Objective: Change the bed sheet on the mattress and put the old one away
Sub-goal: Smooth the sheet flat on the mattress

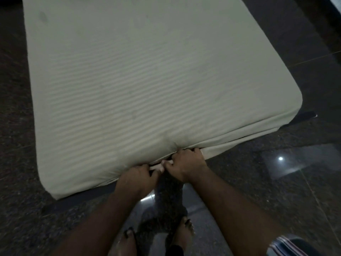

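I look down on a mattress (129, 80) that fills the upper and middle frame, lying on a dark polished floor (304, 172). A pale striped bed sheet (110, 111) covers it, smooth on top and pulled over the sides. At the lower centre, my left hand (137, 177) has its fingers (147, 168) clenched around the sheet's hem at the near edge. Just to its right, almost touching, my right hand (186, 164) grasps the same hem, fingers curled under the fabric, which puckers above them. Both forearms reach up from the bottom edge. My bare feet (184, 230) show at the bottom centre. No containers are in sight.
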